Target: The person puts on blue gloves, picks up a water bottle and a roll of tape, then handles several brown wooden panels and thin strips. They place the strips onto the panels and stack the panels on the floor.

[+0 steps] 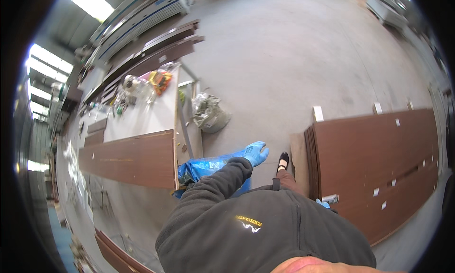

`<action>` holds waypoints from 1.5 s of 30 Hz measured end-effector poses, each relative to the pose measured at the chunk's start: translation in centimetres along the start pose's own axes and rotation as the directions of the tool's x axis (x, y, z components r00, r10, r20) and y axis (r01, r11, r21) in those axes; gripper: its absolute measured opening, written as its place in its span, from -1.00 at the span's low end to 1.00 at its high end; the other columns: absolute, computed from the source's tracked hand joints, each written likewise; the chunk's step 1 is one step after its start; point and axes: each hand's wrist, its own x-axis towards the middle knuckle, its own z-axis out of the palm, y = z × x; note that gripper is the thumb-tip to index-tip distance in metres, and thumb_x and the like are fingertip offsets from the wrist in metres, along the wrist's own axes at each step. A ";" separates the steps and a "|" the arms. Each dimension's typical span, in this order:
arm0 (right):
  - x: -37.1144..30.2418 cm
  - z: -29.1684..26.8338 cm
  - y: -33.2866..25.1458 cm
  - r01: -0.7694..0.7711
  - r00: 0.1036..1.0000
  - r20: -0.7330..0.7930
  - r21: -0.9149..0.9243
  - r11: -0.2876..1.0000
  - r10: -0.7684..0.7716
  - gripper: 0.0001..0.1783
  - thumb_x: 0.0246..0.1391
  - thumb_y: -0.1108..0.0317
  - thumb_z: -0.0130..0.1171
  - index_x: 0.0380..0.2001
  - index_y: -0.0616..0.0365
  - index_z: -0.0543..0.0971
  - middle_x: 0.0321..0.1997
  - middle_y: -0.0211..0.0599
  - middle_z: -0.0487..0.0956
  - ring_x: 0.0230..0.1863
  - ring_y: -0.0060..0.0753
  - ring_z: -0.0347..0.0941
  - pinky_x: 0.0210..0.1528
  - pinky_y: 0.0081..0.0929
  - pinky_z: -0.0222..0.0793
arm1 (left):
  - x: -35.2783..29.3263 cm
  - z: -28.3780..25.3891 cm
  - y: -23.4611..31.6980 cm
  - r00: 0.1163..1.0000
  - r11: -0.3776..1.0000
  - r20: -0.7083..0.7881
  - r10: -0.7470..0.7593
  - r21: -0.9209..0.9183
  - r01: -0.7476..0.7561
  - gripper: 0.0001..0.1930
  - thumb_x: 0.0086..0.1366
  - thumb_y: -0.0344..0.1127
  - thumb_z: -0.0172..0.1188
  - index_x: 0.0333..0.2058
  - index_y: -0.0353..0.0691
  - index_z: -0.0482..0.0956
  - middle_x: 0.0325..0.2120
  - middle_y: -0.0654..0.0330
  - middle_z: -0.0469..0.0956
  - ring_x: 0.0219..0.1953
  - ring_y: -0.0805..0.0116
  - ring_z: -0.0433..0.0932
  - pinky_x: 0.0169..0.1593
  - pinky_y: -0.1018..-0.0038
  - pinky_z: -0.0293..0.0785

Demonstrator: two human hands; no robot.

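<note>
Left hand, in a blue glove, is extended forward over the concrete floor; fingers loosely spread, nothing held or pinched. Right hand shows only as a sliver of blue glove at the near edge of the stack of brown panels; whether it is spread or clamped cannot be told.

Labels: small white tags dot the top face of the stack, to the right of both hands, and white blocks stand along its far edge. A small pale label sits at the stack's near corner, just beside the right hand.

Packages and containers: a blue plastic bag lies crumpled just left of and below the left hand, under the sleeve; contents not visible. A clear plastic bag, bunched and partly filled with indistinct grey material, sits on the floor beyond and left of the left hand.

Further left, a long brown board lies across a white workbench, which carries a clutter of small items, too small to identify.
</note>
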 end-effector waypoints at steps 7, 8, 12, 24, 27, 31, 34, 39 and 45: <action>11.4 -20.0 -22.4 0.332 0.943 0.004 -0.038 0.943 -0.332 -0.27 0.30 -0.27 0.03 0.01 0.23 0.72 0.10 0.17 0.67 0.23 0.18 0.57 0.29 -0.01 0.40 | 9.0 -10.5 -4.7 0.918 0.925 -0.208 -0.337 -0.257 0.281 -0.48 0.39 -0.05 0.19 0.12 -0.37 0.64 0.13 -0.13 0.64 0.22 -0.06 0.59 0.33 0.22 0.45; 12.6 -22.4 -27.0 0.392 0.920 0.024 -0.054 0.918 -0.391 -0.29 0.30 -0.26 0.03 0.02 0.20 0.72 0.11 0.16 0.68 0.23 0.16 0.57 0.30 -0.02 0.40 | 9.8 -11.4 -6.1 0.893 0.916 -0.266 -0.364 -0.276 0.291 -0.48 0.39 -0.05 0.19 0.12 -0.37 0.64 0.12 -0.13 0.65 0.21 -0.04 0.60 0.32 0.22 0.46; 13.8 -29.7 -46.2 0.542 0.835 -0.017 -0.153 0.826 -0.551 -0.32 0.30 -0.21 0.05 0.09 0.19 0.69 0.14 0.13 0.67 0.26 0.14 0.55 0.33 -0.10 0.40 | 13.9 -14.0 -12.9 0.774 0.775 -0.278 -0.569 -0.495 0.392 -0.47 0.37 -0.03 0.20 0.11 -0.34 0.66 0.09 -0.14 0.66 0.18 -0.04 0.62 0.29 0.22 0.48; 7.8 -35.2 -91.2 0.835 0.549 0.063 -0.068 0.545 -0.833 -0.32 0.33 -0.10 0.17 0.28 0.23 0.57 0.27 0.00 0.64 0.34 -0.10 0.54 0.39 -0.25 0.38 | 32.7 -32.9 -26.5 0.650 0.634 -0.398 -0.648 -0.754 0.170 -0.62 0.43 -0.19 0.22 0.00 -0.43 0.66 -0.18 0.07 0.73 -0.15 0.33 0.66 -0.01 0.37 0.58; 5.8 -36.9 -100.1 0.883 0.468 0.080 -0.020 0.468 -0.880 -0.31 0.32 -0.09 0.16 0.28 0.24 0.56 0.28 0.02 0.62 0.35 -0.07 0.53 0.39 -0.25 0.39 | 36.8 -37.0 -28.4 0.628 0.667 -0.441 -0.641 -0.725 0.171 -0.55 0.43 -0.18 0.23 0.07 -0.49 0.62 -0.05 -0.06 0.72 0.00 0.18 0.68 0.13 0.32 0.56; 4.4 -38.9 -111.1 0.939 0.344 0.129 -0.027 0.344 -0.930 -0.35 0.31 -0.06 0.18 0.28 0.19 0.57 0.27 0.01 0.63 0.32 -0.07 0.55 0.38 -0.27 0.40 | 41.1 -40.8 -31.0 0.559 0.705 -0.515 -0.650 -0.683 0.191 -0.51 0.42 -0.16 0.24 0.13 -0.48 0.60 0.07 -0.14 0.67 0.14 0.08 0.65 0.25 0.29 0.51; 3.5 -40.7 -117.8 0.983 0.162 0.105 -0.103 0.151 -0.981 -0.43 0.32 0.00 0.18 0.24 0.14 0.60 0.27 -0.05 0.63 0.29 0.01 0.55 0.36 -0.21 0.42 | 44.8 -44.0 -31.6 0.494 0.700 -0.558 -0.667 -0.696 0.158 -0.52 0.41 -0.18 0.25 0.14 -0.48 0.60 0.07 -0.14 0.67 0.14 0.06 0.64 0.25 0.29 0.52; 2.2 -45.7 -126.7 0.933 -0.309 -0.029 -0.203 -0.298 -0.950 -0.62 0.23 0.24 0.27 0.06 0.14 0.63 0.14 -0.09 0.67 0.15 0.08 0.58 0.22 -0.14 0.49 | 52.6 -50.2 -30.9 0.391 0.675 -0.597 -0.701 -0.731 0.095 -0.54 0.41 -0.23 0.27 0.14 -0.48 0.59 0.11 -0.10 0.65 0.17 0.13 0.62 0.26 0.32 0.51; 2.6 -47.6 -131.7 0.851 -0.487 0.109 -0.165 -0.499 -0.867 -0.64 0.11 0.32 0.33 -0.01 0.14 0.61 0.10 -0.11 0.66 0.07 0.10 0.58 0.14 -0.10 0.51 | 58.9 -56.3 -33.6 0.352 0.822 -0.814 -0.462 -0.245 0.513 -0.53 0.33 -0.22 0.29 0.09 -0.46 0.63 0.09 -0.10 0.65 0.20 -0.02 0.58 0.29 0.23 0.47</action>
